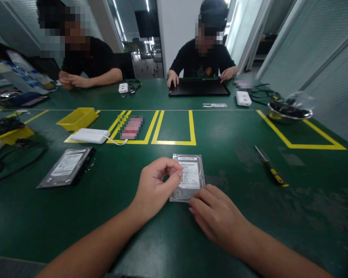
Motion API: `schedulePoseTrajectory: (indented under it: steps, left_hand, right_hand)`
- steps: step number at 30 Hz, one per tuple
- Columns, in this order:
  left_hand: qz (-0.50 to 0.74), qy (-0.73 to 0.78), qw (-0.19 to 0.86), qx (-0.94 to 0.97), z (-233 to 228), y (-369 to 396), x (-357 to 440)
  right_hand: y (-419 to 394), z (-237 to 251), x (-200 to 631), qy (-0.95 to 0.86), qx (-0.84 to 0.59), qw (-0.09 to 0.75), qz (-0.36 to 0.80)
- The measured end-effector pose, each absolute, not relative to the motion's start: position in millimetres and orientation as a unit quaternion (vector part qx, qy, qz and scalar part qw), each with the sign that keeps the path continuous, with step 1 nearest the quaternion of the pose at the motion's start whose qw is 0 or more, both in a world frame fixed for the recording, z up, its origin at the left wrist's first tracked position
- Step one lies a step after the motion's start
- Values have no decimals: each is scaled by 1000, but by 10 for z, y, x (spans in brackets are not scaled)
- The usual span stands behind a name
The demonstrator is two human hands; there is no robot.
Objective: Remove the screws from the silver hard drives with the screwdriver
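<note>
A silver hard drive [191,175] lies label-up on the green table [234,231], right in front of me. My left hand [155,187] hovers over the drive's left edge with thumb and forefinger pinched together; I cannot make out anything small between them. My right hand [216,218] lies flat on the table, its fingertips touching the drive's near right corner without gripping it.
A second hard drive [66,168] lies to the left and a screwdriver [271,168] to the right. Farther back are a white box with a cable [91,135], a yellow bin [77,117], a metal bowl [290,112] and yellow tape outlines [174,142]. Two people sit across the table, one with hands on a black device [198,88].
</note>
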State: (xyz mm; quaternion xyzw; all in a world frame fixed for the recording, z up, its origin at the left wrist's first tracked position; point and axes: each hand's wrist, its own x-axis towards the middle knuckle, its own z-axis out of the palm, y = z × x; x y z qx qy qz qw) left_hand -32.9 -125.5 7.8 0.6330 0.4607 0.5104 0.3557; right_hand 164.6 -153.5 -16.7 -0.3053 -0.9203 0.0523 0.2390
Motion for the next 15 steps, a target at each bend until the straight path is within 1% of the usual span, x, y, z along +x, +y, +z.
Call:
schedulePoseTrajectory:
  steps: [3, 6, 11, 15]
  left_hand:
    - [541, 456, 443, 550, 148, -1185, -389]
    - [548, 450, 494, 503, 119, -1128, -435]
    - [483, 481, 487, 546, -101, -1094, -580]
    - [426, 474, 491, 594, -199, -1072, -711]
  right_hand:
    - [-1540, -156, 1645, -921, -302, 237, 59]
    - [-1536, -155, 1644, -922, -299, 239, 62]
    - [-1515, -173, 1654, -919, -300, 246, 68]
    - [-1505, -190, 1665, -912, -314, 258, 59]
